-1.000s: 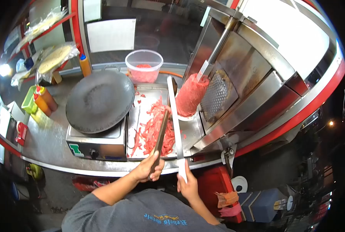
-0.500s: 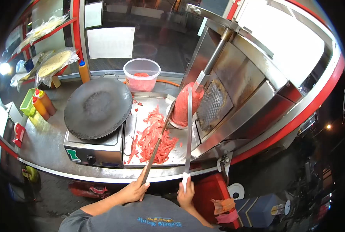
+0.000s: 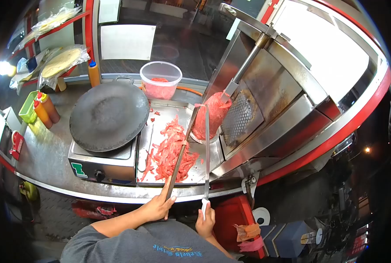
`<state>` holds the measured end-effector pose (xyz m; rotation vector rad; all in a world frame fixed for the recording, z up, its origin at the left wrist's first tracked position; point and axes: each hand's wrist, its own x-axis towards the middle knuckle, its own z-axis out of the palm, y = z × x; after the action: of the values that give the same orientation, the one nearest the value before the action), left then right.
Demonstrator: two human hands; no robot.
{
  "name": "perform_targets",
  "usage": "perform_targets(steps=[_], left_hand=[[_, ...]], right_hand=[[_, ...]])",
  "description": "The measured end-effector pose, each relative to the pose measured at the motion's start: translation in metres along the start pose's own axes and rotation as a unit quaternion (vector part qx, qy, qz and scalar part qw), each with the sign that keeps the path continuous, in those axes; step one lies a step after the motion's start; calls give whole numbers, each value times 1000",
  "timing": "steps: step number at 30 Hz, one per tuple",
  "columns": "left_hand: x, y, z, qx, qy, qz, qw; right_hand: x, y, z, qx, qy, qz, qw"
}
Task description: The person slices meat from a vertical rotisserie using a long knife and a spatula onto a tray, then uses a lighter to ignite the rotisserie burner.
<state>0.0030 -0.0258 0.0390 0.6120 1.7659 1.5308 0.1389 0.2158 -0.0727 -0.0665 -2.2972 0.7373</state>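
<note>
My left hand [image 3: 158, 207] is closed on the lower end of a long dark tool [image 3: 177, 165], its index finger lying along it. The tool slants up to the left side of the meat cone. My right hand [image 3: 206, 220] grips the white handle of a long knife [image 3: 207, 153], whose blade points up against the front of the cone. The raw meat cone [image 3: 211, 117] stands on a metal spit, slightly tilted in view. Sliced meat [image 3: 171, 153] lies heaped on the metal tray [image 3: 160, 113], partly behind the dark tool.
A round black griddle [image 3: 109, 115] rests on a burner unit at the left. Behind the tray stands a clear tub [image 3: 161, 79] with meat. The upright grill [image 3: 265, 92] is at the right. Sauce bottles [image 3: 46, 111] and shelves with wrapped flatbreads [image 3: 61, 63] are at far left.
Compared with a second ago, both hands are lower in view. The knife blade and dark tool have come from over the tray's meat to the cone. Since the middle frame, the blade has shifted left.
</note>
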Motion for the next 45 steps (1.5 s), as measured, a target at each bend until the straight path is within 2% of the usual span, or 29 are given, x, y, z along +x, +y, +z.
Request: perform_targets(steps=[5,8,9,13,15,17,19,20,22,23,24,25,26,27,30,31,33,35,37,41,44,45], left_hand=[[7,3,6,13,18,8,1000],[17,5,3,-2,13,19,1000],[22,1,2,-12,11,23,1000],[35,1,-3,-105,-19,47,993],[33,10,-4,-139,-34,43,989],[39,6,-5,-183,-43,68,980],[45,10,-3,-320,-60,21,945],[48,9,-5,-384,-85,6,919],[45,3,-7,-422,-115,-5,899],[44,3,-12,-436,-131,-9,890],[37,11,-14,-415,-104,-27,904],[29,17,-13,-393,-77,-40,916],[25,-3,-15,-395,-92,-21,914],[15,-7,-12,-403,-48,-25,914],[-11,-32,-16,-260,-72,-5,963],[-21,-33,-16,-222,-71,8,972],[-33,-33,-13,-176,-60,3,983],[-36,-28,-13,-145,-41,-21,988],[-34,-25,-15,-123,-34,-19,992],[-23,-37,-15,-49,-25,-28,998],[-21,-40,-11,-26,-33,-41,998],[-19,-42,-10,-20,-36,-42,998]], right_hand=[[87,-21,14,0,-15,25,1000],[86,-31,8,-26,-38,51,998],[65,-26,5,-59,-31,40,997],[-6,-30,-25,-48,-66,68,994],[11,-34,-26,-20,-73,59,995],[69,-43,-20,-3,-81,42,996],[123,-64,-18,3,-154,100,983],[138,-71,-17,20,-160,106,981],[140,-82,-18,82,-178,135,971],[127,-85,-19,154,-198,217,944],[105,-87,-22,223,-213,292,905],[82,-79,-22,261,-209,314,889],[52,-64,-17,254,-193,290,902],[34,-48,-11,225,-166,245,928],[68,-48,-13,174,-92,137,971],[95,-50,-1,114,6,14,993],[123,-49,12,112,24,52,992],[128,-44,15,74,48,25,996],[91,-20,21,47,68,-7,997],[-11,17,14,112,-17,87,990],[66,-3,16,46,48,-38,997],[84,-4,20,59,22,-6,998]])
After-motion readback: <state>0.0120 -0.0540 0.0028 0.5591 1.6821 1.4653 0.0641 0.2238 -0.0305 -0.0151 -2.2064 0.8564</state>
